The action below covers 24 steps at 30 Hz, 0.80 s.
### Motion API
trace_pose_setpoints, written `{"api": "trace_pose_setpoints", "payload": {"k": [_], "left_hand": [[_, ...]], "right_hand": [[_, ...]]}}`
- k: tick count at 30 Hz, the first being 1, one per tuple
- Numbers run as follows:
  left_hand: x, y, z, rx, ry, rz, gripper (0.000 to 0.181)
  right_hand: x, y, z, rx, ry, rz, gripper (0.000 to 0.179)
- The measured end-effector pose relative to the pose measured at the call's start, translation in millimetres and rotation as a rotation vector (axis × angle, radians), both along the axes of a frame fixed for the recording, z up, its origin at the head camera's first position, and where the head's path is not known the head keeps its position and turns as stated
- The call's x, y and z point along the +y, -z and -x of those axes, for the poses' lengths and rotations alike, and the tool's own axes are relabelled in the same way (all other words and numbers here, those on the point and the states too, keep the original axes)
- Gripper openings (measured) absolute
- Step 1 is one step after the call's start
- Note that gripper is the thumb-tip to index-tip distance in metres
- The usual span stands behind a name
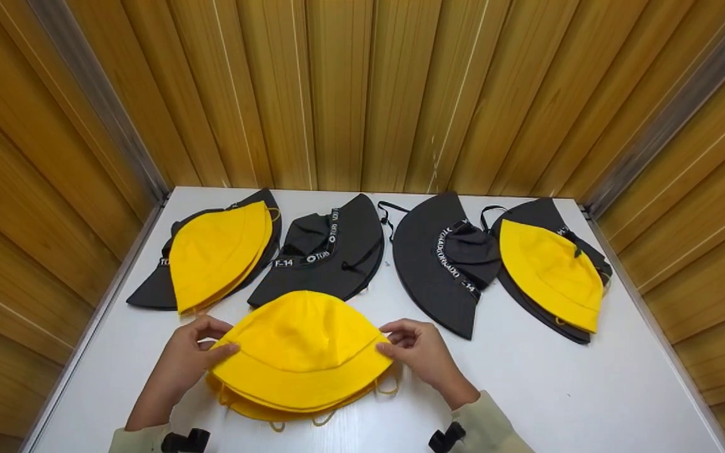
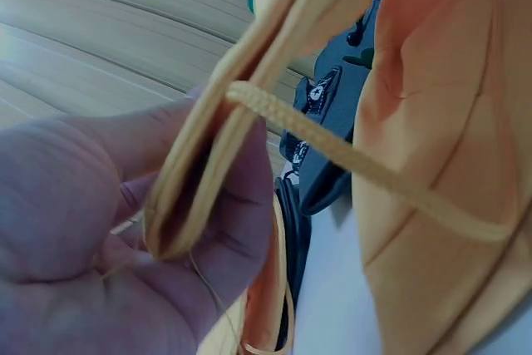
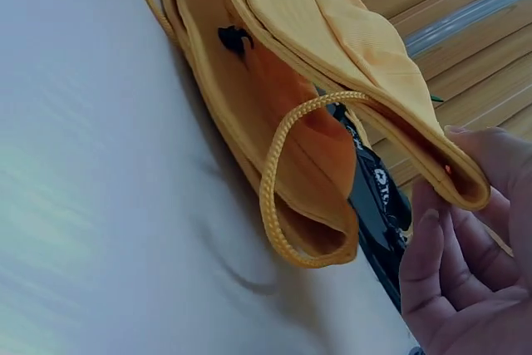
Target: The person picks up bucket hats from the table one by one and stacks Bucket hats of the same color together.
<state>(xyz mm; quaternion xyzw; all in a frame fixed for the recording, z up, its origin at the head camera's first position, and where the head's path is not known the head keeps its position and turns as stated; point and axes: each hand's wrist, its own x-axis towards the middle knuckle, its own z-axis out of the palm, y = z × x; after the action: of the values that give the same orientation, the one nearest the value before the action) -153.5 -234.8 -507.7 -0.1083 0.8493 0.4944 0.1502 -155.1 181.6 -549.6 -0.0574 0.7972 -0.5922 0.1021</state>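
Both hands hold a folded yellow bucket hat by the two ends of its brim, near the front of the table. The left hand pinches the left corner, thumb on top. At the right corner, the right hand pinches the brim between thumb and fingers. Below the held hat lies another yellow hat, with a black toggle visible in the right wrist view. A yellow cord loops down from the held hat's brim. In the left wrist view the doubled brim edge sits between thumb and fingers.
Along the back of the white table lie two black bucket hats with lettered bands. On either side, a yellow hat lies over a black one. Wood-patterned walls enclose the table.
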Motion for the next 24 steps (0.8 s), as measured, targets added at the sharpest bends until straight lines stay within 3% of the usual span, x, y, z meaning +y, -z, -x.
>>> {"api": "trace_pose_setpoints", "payload": {"k": [3,6,11,16,19,24], "left_hand": [[3.1,6.8,-1.3,-0.024,0.003,0.045,0.041],[9.5,11.4,-1.7,-0.006,0.020,0.128,0.032],[19.9,15.6,-0.5,0.006,0.053,0.260,0.027],[30.4,15.7,0.6,0.013,0.095,0.338,0.028],[40.2,11.2,-2.3,0.086,0.139,0.427,0.033],[63.1,2.8,-9.7,0.308,0.233,0.562,0.043]], "right_hand": [[-1,7.3,-2.9,0.018,-0.007,-0.047,0.033],[-3,12.3,-5.1,0.046,-0.007,-0.100,0.029],[-6,19.6,-6.7,0.112,-0.011,-0.200,0.020],[-9,23.2,-8.5,0.129,-0.008,-0.256,0.020],[-7,22.5,-8.6,0.140,0.001,-0.266,0.022],[4,15.2,-4.8,0.170,0.069,-0.265,0.027]]}}
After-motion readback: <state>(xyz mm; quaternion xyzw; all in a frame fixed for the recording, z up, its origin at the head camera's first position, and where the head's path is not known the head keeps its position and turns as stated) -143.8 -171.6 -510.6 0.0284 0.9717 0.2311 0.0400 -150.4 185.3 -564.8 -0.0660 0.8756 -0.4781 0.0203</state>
